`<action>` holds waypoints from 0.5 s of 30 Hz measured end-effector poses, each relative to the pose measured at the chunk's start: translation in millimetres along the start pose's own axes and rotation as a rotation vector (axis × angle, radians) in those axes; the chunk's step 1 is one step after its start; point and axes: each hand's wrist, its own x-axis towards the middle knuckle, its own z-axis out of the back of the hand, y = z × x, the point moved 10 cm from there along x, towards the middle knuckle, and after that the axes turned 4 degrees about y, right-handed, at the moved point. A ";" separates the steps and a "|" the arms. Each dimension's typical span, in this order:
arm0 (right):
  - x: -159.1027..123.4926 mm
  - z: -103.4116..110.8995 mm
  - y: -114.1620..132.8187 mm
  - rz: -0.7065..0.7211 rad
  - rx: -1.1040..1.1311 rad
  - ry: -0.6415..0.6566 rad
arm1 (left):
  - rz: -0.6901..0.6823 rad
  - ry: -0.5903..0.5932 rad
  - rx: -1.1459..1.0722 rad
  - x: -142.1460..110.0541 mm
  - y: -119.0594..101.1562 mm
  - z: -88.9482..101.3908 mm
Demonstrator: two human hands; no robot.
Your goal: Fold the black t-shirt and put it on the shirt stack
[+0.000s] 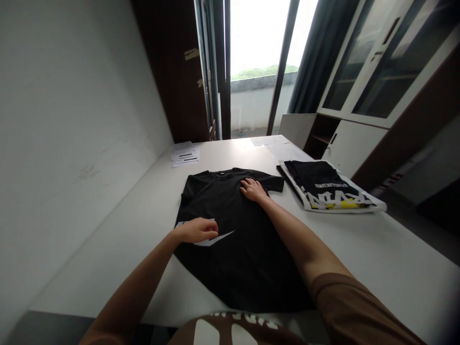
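Observation:
A black T-shirt (247,258) with a grey-white swoosh print lies spread on the table, its neck at the far side and its hem near my body. Flat on the upper right of its chest rests my right hand (253,189), fingers stretched out. My left hand (199,230) is over the swoosh at the shirt's left side, with its fingers curled in and no cloth visible between them. Whether it touches the fabric I cannot tell. The left sleeve is bunched, while the right sleeve points outward.
A stack of folded clothes (323,187), black and white with printed letters, sits on the white table (362,254) at right. Papers (185,155) lie at the far left by the wall. Beyond the table are a glass door (258,57) and a cabinet (362,72).

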 end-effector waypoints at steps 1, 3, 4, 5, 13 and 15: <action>1.2 0.3 -1.6 -0.005 -0.002 -0.001 | 0.013 -0.100 0.060 1.3 3.9 9.5; 3.8 0.9 -6.0 -0.031 -0.010 -0.005 | 0.090 -0.140 0.141 1.9 17.4 13.4; 5.2 1.2 -8.3 -0.047 -0.013 -0.007 | 0.131 -0.108 0.155 0.5 24.9 10.7; 6.6 1.5 -10.3 -0.062 -0.013 -0.010 | 0.163 -0.069 0.152 -2.7 31.6 7.3; 14.3 -3.5 -11.0 -0.126 -0.007 0.001 | 0.206 0.181 -0.117 -57.2 71.9 -10.6; 13.6 -7.3 -5.1 -0.143 -0.002 0.009 | 0.327 0.144 -0.138 -66.3 94.0 -2.3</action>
